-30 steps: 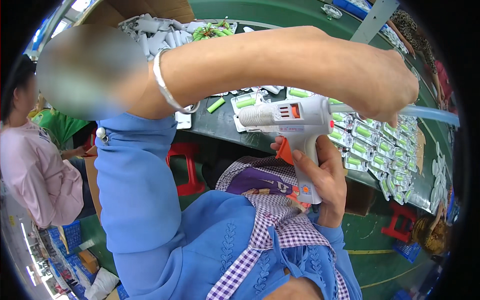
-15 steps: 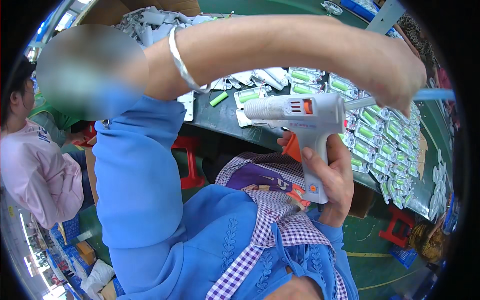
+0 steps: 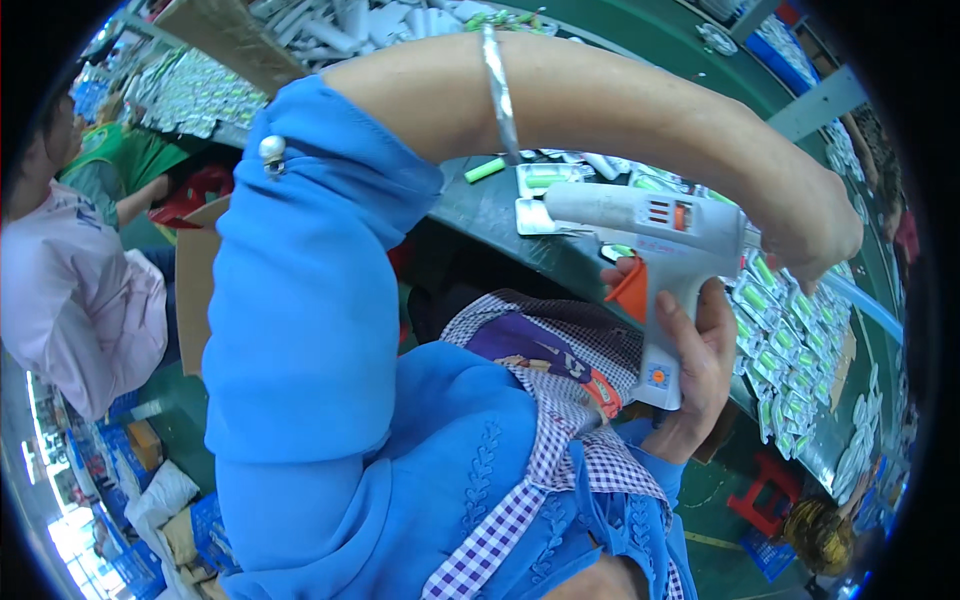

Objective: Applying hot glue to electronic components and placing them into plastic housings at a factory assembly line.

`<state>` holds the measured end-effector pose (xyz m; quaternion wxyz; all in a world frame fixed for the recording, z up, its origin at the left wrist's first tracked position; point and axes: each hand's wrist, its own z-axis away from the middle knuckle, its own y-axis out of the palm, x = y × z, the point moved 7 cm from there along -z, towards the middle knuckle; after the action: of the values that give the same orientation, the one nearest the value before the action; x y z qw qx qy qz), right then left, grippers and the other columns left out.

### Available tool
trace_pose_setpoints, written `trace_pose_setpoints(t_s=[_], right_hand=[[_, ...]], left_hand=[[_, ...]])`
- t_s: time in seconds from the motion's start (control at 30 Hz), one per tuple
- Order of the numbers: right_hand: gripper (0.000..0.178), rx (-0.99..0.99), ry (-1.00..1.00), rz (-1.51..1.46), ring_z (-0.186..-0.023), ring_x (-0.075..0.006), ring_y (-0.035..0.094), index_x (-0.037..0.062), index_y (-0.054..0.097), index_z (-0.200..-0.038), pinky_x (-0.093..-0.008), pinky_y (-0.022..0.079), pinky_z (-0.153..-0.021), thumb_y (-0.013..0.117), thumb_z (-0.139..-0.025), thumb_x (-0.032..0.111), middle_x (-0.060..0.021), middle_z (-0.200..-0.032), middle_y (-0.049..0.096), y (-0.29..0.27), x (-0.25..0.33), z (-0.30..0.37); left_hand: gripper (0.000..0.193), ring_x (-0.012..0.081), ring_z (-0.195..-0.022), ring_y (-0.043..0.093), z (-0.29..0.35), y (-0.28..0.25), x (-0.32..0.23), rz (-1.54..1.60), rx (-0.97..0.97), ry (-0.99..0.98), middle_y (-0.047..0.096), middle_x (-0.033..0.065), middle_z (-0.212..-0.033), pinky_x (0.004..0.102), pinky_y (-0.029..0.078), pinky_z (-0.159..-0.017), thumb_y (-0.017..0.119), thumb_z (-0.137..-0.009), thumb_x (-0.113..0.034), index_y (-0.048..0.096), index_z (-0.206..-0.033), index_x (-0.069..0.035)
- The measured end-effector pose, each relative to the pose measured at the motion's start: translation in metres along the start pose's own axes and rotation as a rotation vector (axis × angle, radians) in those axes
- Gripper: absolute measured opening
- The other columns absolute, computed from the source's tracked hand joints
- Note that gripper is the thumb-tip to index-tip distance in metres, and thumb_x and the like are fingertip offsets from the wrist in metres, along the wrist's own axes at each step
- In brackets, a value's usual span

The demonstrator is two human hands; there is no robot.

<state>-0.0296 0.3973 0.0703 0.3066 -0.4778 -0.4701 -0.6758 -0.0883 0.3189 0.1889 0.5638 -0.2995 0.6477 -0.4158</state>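
My right hand (image 3: 700, 355) is wrapped round the handle of a white hot glue gun (image 3: 690, 260). Its nozzle end points left, and a finger lies at the orange trigger (image 3: 630, 290). Reaching across above the gun, my left arm ends at my left hand (image 3: 815, 230), closed just behind the gun's back end. A translucent blue glue stick (image 3: 872, 308) sticks out past that hand to the right; whether its other end sits in the gun is hidden. Under the gun and hand lie white casings with green battery cells (image 3: 775, 335).
The dark green table (image 3: 480, 235) carries a loose green cell (image 3: 485, 170). White plastic parts (image 3: 370, 25) are piled at the back. A cardboard box (image 3: 198, 300) and a person in pink (image 3: 85, 280) are on the left. A red stool (image 3: 765, 495) stands at lower right.
The glue gun sits further right and a little lower in view, partly because the whole view has shifted. The glue stick now slopes down to the right, and its stretch behind the gun is hidden.
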Motion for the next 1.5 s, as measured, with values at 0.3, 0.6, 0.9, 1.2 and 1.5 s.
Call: trace_pose_setpoints(t_s=[0.3,0.6,0.9,1.2,1.5], right_hand=[[0.047,-0.047,-0.048,0.158,-0.105,-0.0351,0.064,-0.0108,0.041,-0.13,-0.0441,0.049,-0.096,0.059,-0.089,0.002,-0.0267,-0.114,0.062,-0.017,-0.005,0.006],[0.047,-0.052,0.049,0.285,-0.103,-0.0327,0.066,-0.0101,0.04,-0.131,-0.0423,0.05,-0.095,0.058,-0.088,-0.002,-0.0251,-0.115,0.062,-0.011,-0.018,-0.001],[0.046,-0.034,0.112,0.352,-0.099,-0.0309,0.066,-0.0083,0.041,-0.129,-0.0415,0.052,-0.092,0.059,-0.088,-0.001,-0.0232,-0.113,0.063,-0.002,-0.03,-0.008],[0.04,-0.033,0.169,0.399,-0.094,-0.0266,0.067,-0.0091,0.043,-0.125,-0.0378,0.054,-0.085,0.058,-0.089,0.0,-0.0216,-0.109,0.064,-0.004,-0.034,-0.007],[0.038,-0.138,0.125,0.343,-0.089,-0.0264,0.066,-0.0111,0.044,-0.124,-0.0386,0.053,-0.083,0.058,-0.091,0.002,-0.0221,-0.106,0.064,-0.024,-0.022,-0.001]], left_hand=[[0.025,0.0326,-0.084,0.065,0.128,-0.032,0.037,-0.25,-0.828,0.06,0.068,0.0134,-0.085,0.0421,0.052,-0.073,0.068,-0.085,-0.027,0.07,-0.091,-0.003],[0.034,0.0301,-0.076,0.066,0.274,0.132,0.123,-0.456,-0.932,-0.943,0.063,0.0143,-0.087,0.0376,0.053,-0.06,0.074,-0.082,-0.028,0.065,-0.098,0.0],[0.033,0.0281,-0.076,0.067,0.266,0.152,0.15,-0.399,-0.883,-1.092,0.064,0.0134,-0.09,0.0386,0.053,-0.057,0.075,-0.081,-0.026,0.065,-0.1,-0.002],[0.024,0.027,-0.075,0.065,0.263,0.153,0.147,-0.369,-0.977,-1.003,0.063,0.0117,-0.087,0.0386,0.053,-0.058,0.075,-0.078,-0.019,0.066,-0.093,-0.002],[0.022,0.0071,-0.069,0.048,0.263,0.135,0.126,0.148,-1.295,-0.675,0.064,0.0003,-0.084,0.022,0.039,-0.056,0.079,-0.076,-0.013,0.07,-0.093,-0.003]])
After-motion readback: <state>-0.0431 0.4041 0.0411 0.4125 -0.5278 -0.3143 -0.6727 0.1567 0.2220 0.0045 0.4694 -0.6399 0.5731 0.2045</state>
